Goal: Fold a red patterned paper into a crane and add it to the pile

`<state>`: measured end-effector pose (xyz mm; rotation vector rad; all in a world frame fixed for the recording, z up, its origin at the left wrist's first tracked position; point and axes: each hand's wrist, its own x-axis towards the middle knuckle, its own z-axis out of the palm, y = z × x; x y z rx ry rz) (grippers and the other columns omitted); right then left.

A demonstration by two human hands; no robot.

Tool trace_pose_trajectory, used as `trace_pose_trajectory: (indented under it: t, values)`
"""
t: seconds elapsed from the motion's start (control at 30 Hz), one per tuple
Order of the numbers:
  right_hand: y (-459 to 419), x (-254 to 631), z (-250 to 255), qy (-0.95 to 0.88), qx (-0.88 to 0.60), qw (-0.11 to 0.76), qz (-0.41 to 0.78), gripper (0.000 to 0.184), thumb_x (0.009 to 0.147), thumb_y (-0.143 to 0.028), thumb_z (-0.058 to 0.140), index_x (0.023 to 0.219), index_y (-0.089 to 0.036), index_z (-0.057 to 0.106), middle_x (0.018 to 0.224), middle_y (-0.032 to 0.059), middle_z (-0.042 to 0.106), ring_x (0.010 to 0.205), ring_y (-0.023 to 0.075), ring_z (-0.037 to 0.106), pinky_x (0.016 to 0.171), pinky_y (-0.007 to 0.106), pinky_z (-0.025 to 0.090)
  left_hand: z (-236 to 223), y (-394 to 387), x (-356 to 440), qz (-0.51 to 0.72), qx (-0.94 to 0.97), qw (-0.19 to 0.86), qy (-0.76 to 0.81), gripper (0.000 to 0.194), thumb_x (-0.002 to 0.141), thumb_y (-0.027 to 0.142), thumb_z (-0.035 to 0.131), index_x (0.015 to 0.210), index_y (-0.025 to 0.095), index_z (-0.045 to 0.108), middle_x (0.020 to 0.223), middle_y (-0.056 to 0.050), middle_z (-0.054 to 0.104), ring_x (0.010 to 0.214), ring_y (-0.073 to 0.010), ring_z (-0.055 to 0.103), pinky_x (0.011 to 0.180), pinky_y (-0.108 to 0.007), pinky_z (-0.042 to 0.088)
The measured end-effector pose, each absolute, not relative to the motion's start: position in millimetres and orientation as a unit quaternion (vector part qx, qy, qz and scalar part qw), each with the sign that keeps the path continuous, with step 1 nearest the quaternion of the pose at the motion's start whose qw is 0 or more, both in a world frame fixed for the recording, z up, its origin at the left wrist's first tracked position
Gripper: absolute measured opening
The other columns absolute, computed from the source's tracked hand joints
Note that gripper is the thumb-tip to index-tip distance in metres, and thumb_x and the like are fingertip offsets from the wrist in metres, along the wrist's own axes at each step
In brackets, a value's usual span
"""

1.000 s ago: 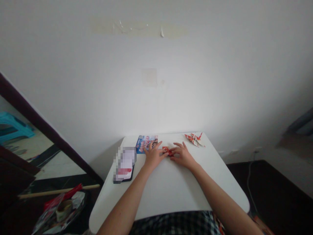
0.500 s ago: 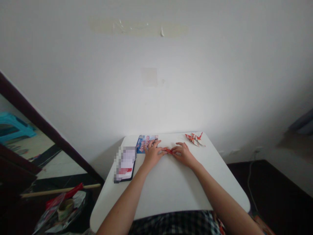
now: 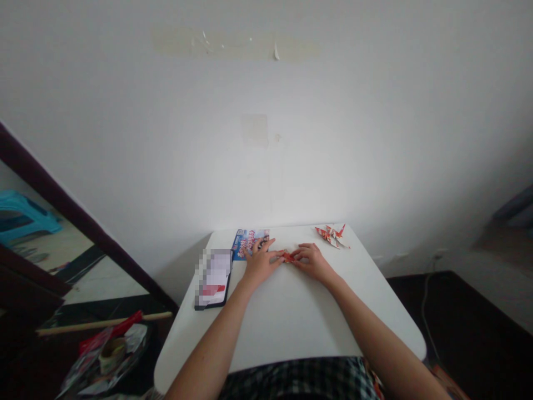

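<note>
A small piece of folded red paper (image 3: 288,257) lies between my two hands on the white table (image 3: 287,316). My left hand (image 3: 261,263) pinches its left end with thumb and index finger, while the other fingers spread over a blue printed leaflet (image 3: 239,248). On the paper's right side, my right hand (image 3: 312,261) has its fingertips closed. The fingers partly cover the paper, so its exact shape is hard to make out. Beyond my right hand, near the far right corner, sit folded red-and-white paper figures (image 3: 332,235) with pointed tips.
A phone (image 3: 216,278), its screen blurred out, rests at the table's left side. Behind the table rises a white wall (image 3: 308,166). On the floor at left are a bag with a tape roll (image 3: 112,355) and a wooden stick (image 3: 100,324); a blue stool (image 3: 29,216) appears in a mirror.
Both hands stay around the red paper. My left fingers have shifted very slightly, and a bit more of the paper shows between the fingertips.
</note>
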<state>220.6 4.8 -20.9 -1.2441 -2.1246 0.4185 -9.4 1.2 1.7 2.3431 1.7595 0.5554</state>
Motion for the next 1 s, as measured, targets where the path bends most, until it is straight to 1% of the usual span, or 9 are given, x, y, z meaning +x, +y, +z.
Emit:
trace_pose_trajectory:
  t: [0.13, 0.23, 0.3, 0.4, 0.47, 0.6, 0.8, 0.87, 1.0]
  values:
    - [5.1, 217.2, -22.2, -0.796, -0.485, 0.324, 0.162, 0.013, 0.091, -0.038, 0.068, 0.09, -0.029, 0.078, 0.112, 0.0057, 0.078, 0.128, 0.0294, 0.061, 0.119, 0.063, 0.029, 0.9, 2.7, -7.4, 0.187, 0.772, 0.092, 0.6, 0.027, 0.093, 0.055, 0.063, 0.114, 0.047, 0.077, 0.162, 0.006, 0.047, 0.153, -0.0404, 0.026, 0.115, -0.085, 0.01]
    - [7.0, 214.8, -25.3, -0.786, -0.499, 0.328, 0.159, 0.014, 0.09, -0.033, 0.068, 0.099, -0.03, 0.078, 0.113, 0.0051, 0.077, 0.124, 0.0279, 0.063, 0.119, 0.06, 0.031, -0.1, 3.8, -5.0, 0.192, 0.77, 0.091, 0.601, 0.025, 0.093, 0.053, 0.063, 0.112, 0.044, 0.077, 0.162, 0.007, 0.047, 0.153, -0.0396, 0.026, 0.114, -0.086, 0.008]
    - [8.5, 213.6, -27.8, -0.786, -0.501, 0.327, 0.152, 0.015, 0.089, -0.031, 0.069, 0.101, -0.031, 0.078, 0.112, 0.0041, 0.077, 0.122, 0.0267, 0.064, 0.118, 0.056, 0.033, -0.9, 4.3, -3.7, 0.193, 0.769, 0.091, 0.602, 0.024, 0.094, 0.052, 0.063, 0.112, 0.043, 0.077, 0.162, 0.007, 0.047, 0.153, -0.0392, 0.026, 0.114, -0.087, 0.007]
    - [9.9, 212.1, -30.6, -0.789, -0.501, 0.33, 0.133, 0.014, 0.09, -0.033, 0.07, 0.099, -0.031, 0.081, 0.114, 0.0034, 0.076, 0.124, 0.026, 0.06, 0.114, 0.049, 0.037, -2.0, 5.1, -2.9, 0.193, 0.765, 0.091, 0.608, 0.023, 0.093, 0.051, 0.063, 0.11, 0.044, 0.076, 0.161, 0.008, 0.048, 0.152, -0.0391, 0.028, 0.112, -0.089, 0.008]
    - [9.4, 211.0, -30.7, -0.784, -0.513, 0.329, 0.117, 0.014, 0.09, -0.037, 0.071, 0.098, -0.032, 0.082, 0.119, 0.0037, 0.075, 0.128, 0.027, 0.055, 0.113, 0.047, 0.036, -2.7, 5.6, -3.0, 0.195, 0.764, 0.09, 0.609, 0.021, 0.093, 0.051, 0.064, 0.109, 0.044, 0.076, 0.161, 0.009, 0.048, 0.152, -0.0391, 0.028, 0.111, -0.09, 0.009]
    - [5.1, 207.8, -25.8, -0.767, -0.555, 0.305, 0.105, 0.015, 0.089, -0.042, 0.073, 0.096, -0.032, 0.082, 0.127, 0.0043, 0.07, 0.132, 0.0283, 0.049, 0.115, 0.048, 0.032, -3.5, 6.4, -3.3, 0.196, 0.763, 0.089, 0.609, 0.02, 0.092, 0.051, 0.064, 0.108, 0.044, 0.076, 0.161, 0.01, 0.048, 0.152, -0.0396, 0.028, 0.11, -0.091, 0.009]
    - [1.0, 203.7, -17.1, -0.751, -0.587, 0.275, 0.125, 0.015, 0.09, -0.041, 0.072, 0.099, -0.032, 0.079, 0.131, 0.0035, 0.066, 0.134, 0.027, 0.046, 0.118, 0.05, 0.026, -1.1, 6.5, -1.6, 0.187, 0.757, 0.099, 0.618, 0.021, 0.092, 0.049, 0.064, 0.108, 0.043, 0.076, 0.161, 0.009, 0.048, 0.152, -0.0402, 0.028, 0.112, -0.089, 0.008]
    - [1.0, 203.1, -15.1, -0.747, -0.596, 0.262, 0.133, 0.014, 0.091, -0.04, 0.071, 0.101, -0.033, 0.079, 0.133, 0.0029, 0.064, 0.134, 0.0266, 0.046, 0.119, 0.052, 0.023, -0.1, 6.6, -0.9, 0.186, 0.754, 0.101, 0.621, 0.02, 0.092, 0.049, 0.065, 0.107, 0.043, 0.076, 0.161, 0.009, 0.048, 0.152, -0.0399, 0.028, 0.112, -0.089, 0.009]
    - [0.2, 200.7, -10.8, -0.742, -0.611, 0.237, 0.141, 0.015, 0.094, -0.041, 0.067, 0.104, -0.034, 0.077, 0.136, 0.0021, 0.061, 0.139, 0.0277, 0.042, 0.122, 0.061, 0.013, -0.1, 7.3, -0.3, 0.187, 0.752, 0.1, 0.624, 0.018, 0.092, 0.049, 0.065, 0.105, 0.043, 0.076, 0.16, 0.01, 0.049, 0.151, -0.0395, 0.029, 0.111, -0.089, 0.009]
